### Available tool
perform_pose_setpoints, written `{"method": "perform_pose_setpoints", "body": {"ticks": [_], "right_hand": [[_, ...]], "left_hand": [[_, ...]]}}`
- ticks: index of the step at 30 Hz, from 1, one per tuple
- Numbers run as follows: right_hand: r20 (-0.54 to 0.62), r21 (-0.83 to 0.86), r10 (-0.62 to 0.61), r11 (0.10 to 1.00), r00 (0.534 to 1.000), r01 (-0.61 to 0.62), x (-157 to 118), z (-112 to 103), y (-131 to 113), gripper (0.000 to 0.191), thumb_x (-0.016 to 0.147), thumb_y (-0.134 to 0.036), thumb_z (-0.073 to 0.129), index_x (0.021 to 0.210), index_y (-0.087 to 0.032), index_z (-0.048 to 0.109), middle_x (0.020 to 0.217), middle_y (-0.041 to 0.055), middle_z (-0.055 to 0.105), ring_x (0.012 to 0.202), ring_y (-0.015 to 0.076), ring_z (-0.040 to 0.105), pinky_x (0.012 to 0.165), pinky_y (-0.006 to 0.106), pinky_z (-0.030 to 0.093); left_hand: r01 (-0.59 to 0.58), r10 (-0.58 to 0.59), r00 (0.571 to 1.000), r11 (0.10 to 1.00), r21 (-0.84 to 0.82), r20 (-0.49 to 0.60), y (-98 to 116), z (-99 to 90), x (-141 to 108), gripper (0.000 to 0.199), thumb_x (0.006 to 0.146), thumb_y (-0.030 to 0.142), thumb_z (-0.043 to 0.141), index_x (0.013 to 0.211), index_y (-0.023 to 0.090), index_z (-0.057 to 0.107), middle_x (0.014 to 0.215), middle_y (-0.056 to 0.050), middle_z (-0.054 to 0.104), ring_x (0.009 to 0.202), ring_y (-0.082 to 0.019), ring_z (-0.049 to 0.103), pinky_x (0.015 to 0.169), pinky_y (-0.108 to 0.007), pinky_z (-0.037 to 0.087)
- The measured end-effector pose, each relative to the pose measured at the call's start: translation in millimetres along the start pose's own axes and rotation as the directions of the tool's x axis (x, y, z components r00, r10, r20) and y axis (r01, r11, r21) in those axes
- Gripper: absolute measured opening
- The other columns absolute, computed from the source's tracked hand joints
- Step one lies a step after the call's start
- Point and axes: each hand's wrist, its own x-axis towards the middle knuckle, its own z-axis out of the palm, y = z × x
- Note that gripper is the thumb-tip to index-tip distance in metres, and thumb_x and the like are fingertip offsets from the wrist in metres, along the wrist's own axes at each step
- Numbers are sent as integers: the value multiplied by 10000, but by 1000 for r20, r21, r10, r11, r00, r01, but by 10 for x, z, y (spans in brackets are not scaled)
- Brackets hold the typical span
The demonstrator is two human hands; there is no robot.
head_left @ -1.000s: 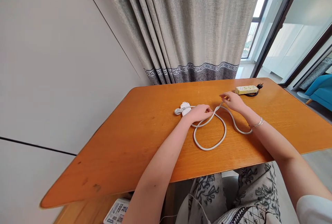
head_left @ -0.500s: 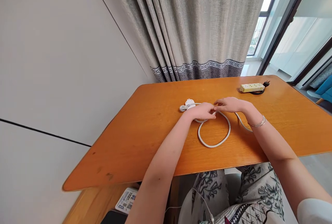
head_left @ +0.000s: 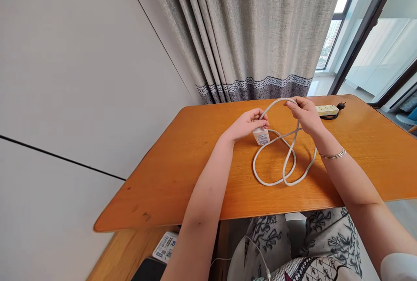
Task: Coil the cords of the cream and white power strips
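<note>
My left hand (head_left: 249, 123) is closed around the top of a small white power strip (head_left: 262, 137), whose face with slots points toward me. Its fingers hide the upper part of the block. A white cord (head_left: 267, 184) runs from near the block in loose, crossing loops over the wooden table. Above the tabletop, my right hand (head_left: 305, 111) pinches a raised stretch of this cord, which arches up between both hands. Where the cord's plug lies cannot be made out.
At the table's (head_left: 169, 176) far right lies a yellowish power strip (head_left: 326, 110) with a black plug (head_left: 340, 106), partly behind my right hand. A grey curtain (head_left: 260, 33) hangs behind the far edge. Below the near left edge are a white labelled box (head_left: 165, 247) and a dark object (head_left: 149, 270).
My left hand has taken hold of the white power strip and tipped it up. My right hand has moved up and to the right, lifting a loop of cord off the table.
</note>
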Motion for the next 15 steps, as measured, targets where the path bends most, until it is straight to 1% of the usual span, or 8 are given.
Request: {"method": "perform_pose_setpoints", "body": {"ticks": [2,5,7,9,11,12,14,15], "right_hand": [[-21,55,14,998,1000,-13,-9,9,-19,439,740,-602,736,835,-186,633,585,-78,346,546,92,268,523,261,202],[-25,60,-18,998,1000,19,-25,36,-34,428,732,-583,764,839,-191,628,615,-70,378,557,88,289,518,254,214],[-9,37,-46,998,999,47,-33,52,-33,405,753,-563,755,848,-189,632,646,-59,418,570,87,319,520,250,236],[25,21,-56,998,998,56,-36,55,-20,385,771,-538,739,877,-181,642,676,-47,470,576,85,357,524,245,269],[113,5,-26,1000,993,26,-34,43,0,382,772,-514,733,917,-171,653,680,-41,506,568,87,403,534,245,317],[177,-16,5,1000,984,-2,-33,32,11,386,769,-510,731,928,-166,656,664,-42,513,562,91,430,539,248,341],[317,-85,82,995,945,-58,-34,6,22,387,775,-509,719,934,-161,660,632,-40,525,555,108,487,546,257,382],[373,-128,119,989,920,-76,-36,-7,20,386,784,-510,708,938,-160,662,635,-33,543,557,116,513,548,261,396]], "left_hand": [[-17,17,1000,1000,-2,7,-12,3,13,376,748,434,809,845,161,570,830,-27,692,780,-126,661,732,-252,503],[-19,19,999,1000,13,45,2,3,3,389,824,513,743,850,151,603,754,-24,679,677,-107,620,639,-228,469],[-14,15,997,1000,-18,73,41,14,-23,376,854,508,723,878,144,631,640,12,616,549,-80,534,540,-203,409],[-29,33,999,994,-106,36,117,34,-64,334,877,466,718,882,141,642,548,55,519,447,-53,420,471,-183,341],[-94,70,991,970,-222,-113,236,54,-118,282,911,409,696,831,147,630,499,87,420,394,-34,333,456,-170,334],[-141,83,974,952,-272,-213,309,61,-148,268,933,381,675,805,152,619,488,97,381,380,-29,306,466,-165,358],[-231,86,912,914,-332,-400,464,66,-211,273,976,339,620,770,161,604,484,106,332,366,-24,281,507,-159,422],[-270,80,877,898,-348,-473,536,65,-240,287,994,329,594,757,166,598,484,107,314,360,-24,269,524,-157,443]]}}
